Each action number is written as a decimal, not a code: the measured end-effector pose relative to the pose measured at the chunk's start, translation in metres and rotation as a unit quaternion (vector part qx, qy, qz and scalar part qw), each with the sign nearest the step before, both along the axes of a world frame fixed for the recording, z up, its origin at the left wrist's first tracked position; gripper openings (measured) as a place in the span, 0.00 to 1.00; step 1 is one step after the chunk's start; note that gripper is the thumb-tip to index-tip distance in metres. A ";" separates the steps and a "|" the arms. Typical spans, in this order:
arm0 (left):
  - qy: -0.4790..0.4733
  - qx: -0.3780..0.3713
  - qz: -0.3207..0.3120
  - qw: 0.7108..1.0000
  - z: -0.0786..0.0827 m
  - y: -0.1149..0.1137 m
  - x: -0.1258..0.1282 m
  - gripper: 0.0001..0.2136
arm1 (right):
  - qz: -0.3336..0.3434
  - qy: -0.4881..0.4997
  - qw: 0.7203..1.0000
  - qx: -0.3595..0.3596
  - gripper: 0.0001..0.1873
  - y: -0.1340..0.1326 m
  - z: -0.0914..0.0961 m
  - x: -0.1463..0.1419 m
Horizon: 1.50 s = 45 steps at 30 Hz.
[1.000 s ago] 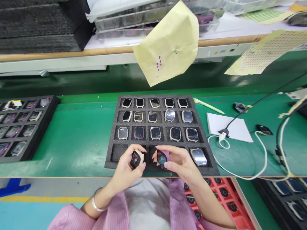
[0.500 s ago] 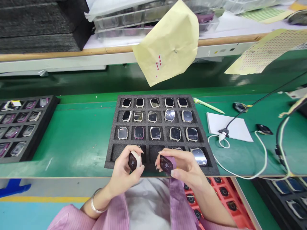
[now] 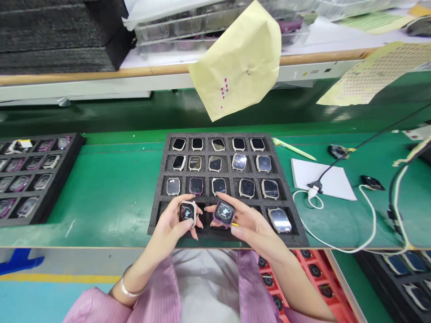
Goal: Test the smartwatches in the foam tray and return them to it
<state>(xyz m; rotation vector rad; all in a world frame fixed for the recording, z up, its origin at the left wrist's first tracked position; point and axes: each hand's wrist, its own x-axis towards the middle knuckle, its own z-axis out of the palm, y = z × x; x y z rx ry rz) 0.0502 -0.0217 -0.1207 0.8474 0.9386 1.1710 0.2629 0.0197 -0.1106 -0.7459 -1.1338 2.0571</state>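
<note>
Glass seemed most at risk. The left hand (image 3: 172, 228) was closed around a pale-cased watch (image 3: 186, 211), its thumb over the near corner of the lit screen; the right hand (image 3: 248, 226) gripped a purple-cased watch (image 3: 224, 212) at its edges, screen also lit. Both were held apart, side by side, over the near row of the foam tray (image 3: 161, 180). A slack grip on the smooth rims might let one drop and scratch another, such as the silvery watch (image 3: 279, 220) seated at near right. The edge of the table (image 3: 111, 193) was close, so a fumble nearward might carry past it, perhaps toward the red tray (image 3: 335, 285). A yellow strip (image 3: 235, 224) beside the purple case, if attached, might snag a finger.
</note>
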 end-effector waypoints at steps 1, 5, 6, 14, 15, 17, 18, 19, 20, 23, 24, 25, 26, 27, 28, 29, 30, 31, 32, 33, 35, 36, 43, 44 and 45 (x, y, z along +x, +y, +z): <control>-0.006 -0.007 -0.005 1.000 -0.001 0.000 -0.002 0.20 | 0.005 -0.015 1.000 0.016 0.38 0.000 0.000 0.000; -0.011 -0.024 -0.014 1.000 0.000 -0.002 -0.006 0.20 | -0.002 -0.098 0.991 0.089 0.38 -0.002 -0.001 -0.003; -0.012 -0.026 -0.016 0.999 0.001 -0.002 -0.005 0.20 | -0.005 -0.117 0.987 0.110 0.36 -0.003 -0.002 -0.004; -0.052 -0.038 -0.035 0.997 0.002 -0.007 -0.006 0.20 | -0.036 -0.283 0.903 0.322 0.31 0.002 0.002 -0.001; -0.054 -0.036 -0.038 0.997 0.002 -0.008 -0.007 0.20 | -0.044 -0.296 0.895 0.332 0.31 0.003 0.003 0.000; -0.052 -0.034 -0.040 0.997 0.001 -0.008 -0.007 0.20 | -0.055 -0.297 0.898 0.320 0.32 0.002 0.004 0.000; -0.051 -0.034 -0.039 0.997 0.001 -0.008 -0.007 0.21 | -0.055 -0.286 0.908 0.301 0.33 0.001 0.004 0.000; -0.050 -0.033 -0.039 0.997 0.001 -0.008 -0.007 0.21 | -0.052 -0.268 0.922 0.274 0.33 0.001 0.004 -0.001; -0.048 -0.033 -0.039 0.998 0.001 -0.008 -0.007 0.21 | -0.046 -0.245 0.938 0.241 0.33 0.000 0.003 -0.001; -0.046 -0.028 -0.040 0.998 0.002 -0.008 -0.007 0.21 | -0.017 -0.157 0.978 0.138 0.33 0.000 0.002 -0.003; -0.046 -0.026 -0.041 0.998 0.002 -0.008 -0.007 0.21 | -0.006 -0.125 0.986 0.112 0.33 -0.001 0.002 -0.003; -0.047 -0.024 -0.043 0.998 0.002 -0.009 -0.006 0.20 | 0.001 -0.095 0.991 0.094 0.33 -0.001 0.001 -0.003; -0.047 -0.023 -0.044 0.998 0.002 -0.009 -0.006 0.20 | 0.003 -0.070 0.994 0.084 0.33 -0.001 0.001 -0.003; -0.046 -0.022 -0.046 0.998 0.001 -0.009 -0.006 0.20 | -0.001 -0.054 0.995 0.080 0.31 -0.001 0.000 -0.003; -0.045 -0.023 -0.047 0.998 0.001 -0.010 -0.006 0.20 | -0.011 -0.047 0.995 0.082 0.28 -0.001 0.000 -0.004; -0.044 -0.023 -0.049 0.998 0.001 -0.010 -0.006 0.19 | -0.025 -0.049 0.995 0.086 0.25 -0.002 0.000 -0.004; -0.043 -0.024 -0.051 0.997 0.001 -0.010 -0.005 0.19 | -0.042 -0.055 0.993 0.093 0.22 -0.002 0.000 -0.005; -0.042 -0.024 -0.053 0.997 0.000 -0.011 -0.005 0.19 | -0.058 -0.062 0.991 0.100 0.20 -0.003 -0.001 -0.006; -0.041 -0.024 -0.054 0.997 0.000 -0.011 -0.005 0.19 | -0.074 -0.069 0.989 0.107 0.19 -0.004 -0.001 -0.008; -0.040 -0.023 -0.056 0.997 0.000 -0.011 -0.005 0.19 | -0.088 -0.075 0.987 0.112 0.17 -0.005 -0.001 -0.009; -0.038 -0.022 -0.058 0.997 0.001 -0.012 -0.005 0.19 | -0.108 -0.093 0.983 0.114 0.15 -0.006 -0.001 -0.012; -0.037 -0.022 -0.058 0.997 0.001 -0.012 -0.005 0.19 | -0.113 -0.101 0.982 0.115 0.13 -0.007 -0.001 -0.013; -0.041 -0.010 -0.049 0.998 0.004 -0.012 -0.008 0.19 | -0.040 -0.162 0.969 0.182 0.35 -0.008 0.002 -0.006; -0.047 -0.009 -0.047 0.998 0.004 -0.012 -0.009 0.19 | -0.034 -0.182 0.961 0.204 0.36 -0.007 0.001 -0.004; -0.052 -0.007 -0.046 0.998 0.004 -0.012 -0.009 0.18 | -0.030 -0.203 0.952 0.229 0.36 -0.006 0.001 -0.003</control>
